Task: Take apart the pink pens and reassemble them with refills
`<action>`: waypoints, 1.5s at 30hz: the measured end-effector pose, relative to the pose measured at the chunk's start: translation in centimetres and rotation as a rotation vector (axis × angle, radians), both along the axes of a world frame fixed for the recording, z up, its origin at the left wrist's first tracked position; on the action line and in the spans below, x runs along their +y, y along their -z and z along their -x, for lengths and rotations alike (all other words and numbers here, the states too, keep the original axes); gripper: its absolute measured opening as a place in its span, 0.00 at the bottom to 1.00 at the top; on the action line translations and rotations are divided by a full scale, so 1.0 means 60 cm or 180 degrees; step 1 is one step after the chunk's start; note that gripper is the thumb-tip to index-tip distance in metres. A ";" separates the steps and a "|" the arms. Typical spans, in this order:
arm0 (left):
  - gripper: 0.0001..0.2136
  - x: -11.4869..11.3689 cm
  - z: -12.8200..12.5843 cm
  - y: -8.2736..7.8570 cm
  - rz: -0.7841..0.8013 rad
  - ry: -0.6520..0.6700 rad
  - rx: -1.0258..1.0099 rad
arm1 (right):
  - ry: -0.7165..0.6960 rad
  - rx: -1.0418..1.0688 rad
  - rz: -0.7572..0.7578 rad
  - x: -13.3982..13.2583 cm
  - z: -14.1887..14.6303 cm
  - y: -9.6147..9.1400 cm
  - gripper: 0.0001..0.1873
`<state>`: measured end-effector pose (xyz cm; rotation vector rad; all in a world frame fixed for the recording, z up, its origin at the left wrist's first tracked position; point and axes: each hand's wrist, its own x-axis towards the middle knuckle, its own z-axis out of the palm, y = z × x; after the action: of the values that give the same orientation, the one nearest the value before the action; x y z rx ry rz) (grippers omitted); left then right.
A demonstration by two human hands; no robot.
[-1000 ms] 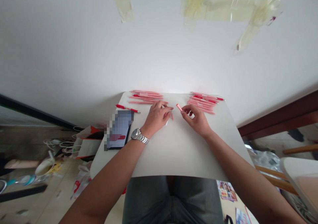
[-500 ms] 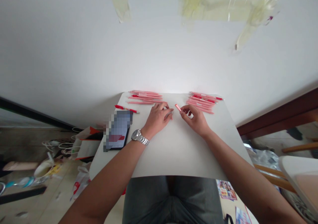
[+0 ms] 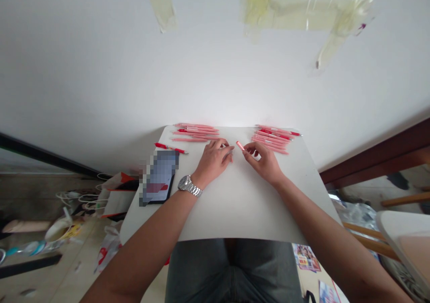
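Observation:
Over the middle of the white table [image 3: 235, 204], my right hand [image 3: 265, 162] pinches a short pink pen barrel [image 3: 239, 145] that points up and left. My left hand [image 3: 215, 157], with a metal watch at its wrist, is closed by thumb and fingers around something small and partly clear, too hidden to name. A narrow gap separates the two hands. Several pink pens [image 3: 198, 132] lie in a row beyond my left hand, a red one among them. Behind my right hand is another row of pink and red pens [image 3: 272, 138].
At the table's left lie a phone [image 3: 159, 177] with a blurred screen and a red pen [image 3: 171, 148]. The wall rises right behind the table's far edge. Bags [image 3: 117, 195] and a cup stand on the floor at left; a chair [image 3: 403, 235] is at right.
Almost nothing differs. Both hands keep their places and their grips, and the view has shifted very slightly.

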<state>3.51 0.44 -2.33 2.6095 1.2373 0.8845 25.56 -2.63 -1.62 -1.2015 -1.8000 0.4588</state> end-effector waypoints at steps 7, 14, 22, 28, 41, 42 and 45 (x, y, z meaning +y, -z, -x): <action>0.11 0.001 -0.004 0.001 -0.0006 -0.0031 0.0068 | -0.0050 0.0025 -0.0057 0.004 -0.002 0.006 0.08; 0.11 0.001 -0.004 0.001 -0.0013 -0.0024 0.0115 | -0.0032 0.0021 -0.0069 0.003 -0.001 0.006 0.08; 0.10 -0.004 -0.009 0.000 0.0010 0.0009 0.0082 | -0.0017 0.0021 -0.0072 0.003 -0.001 0.005 0.09; 0.14 -0.010 -0.014 0.000 0.0003 0.0058 0.0093 | -0.0032 0.0052 -0.0115 0.004 -0.002 0.005 0.09; 0.18 -0.023 -0.028 -0.007 -0.0069 0.0299 0.0413 | 0.0180 0.0286 0.0019 0.006 -0.006 0.005 0.11; 0.18 -0.025 -0.029 -0.008 -0.0078 0.0313 0.0447 | 0.0264 0.0363 0.0052 0.008 -0.007 0.006 0.11; 0.18 -0.027 -0.030 -0.009 -0.0074 0.0330 0.0474 | 0.0555 0.0597 0.0143 0.014 -0.014 0.010 0.13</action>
<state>5.32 -1.16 -1.79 2.7734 1.1175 0.7024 26.43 -1.78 -2.20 -1.2896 -1.5192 0.4958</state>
